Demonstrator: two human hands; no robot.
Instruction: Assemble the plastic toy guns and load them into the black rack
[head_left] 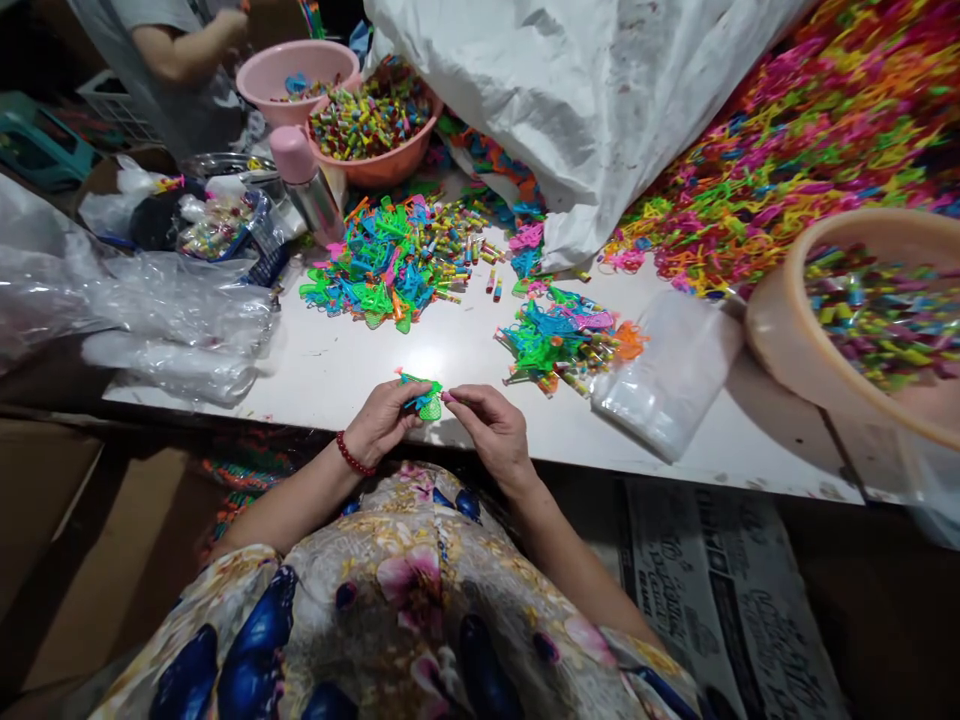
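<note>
Head view: L hand grips green/blue pcs, R hand pinches pink bit; slack pinch cd drop it off desk.

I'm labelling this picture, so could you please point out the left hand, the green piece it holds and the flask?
Left hand (381, 417): head view, near the base of the thumb.
Green piece (430, 407): head view, on its broad lower part.
Flask (315, 202): head view, on the upper silvery body.
</note>
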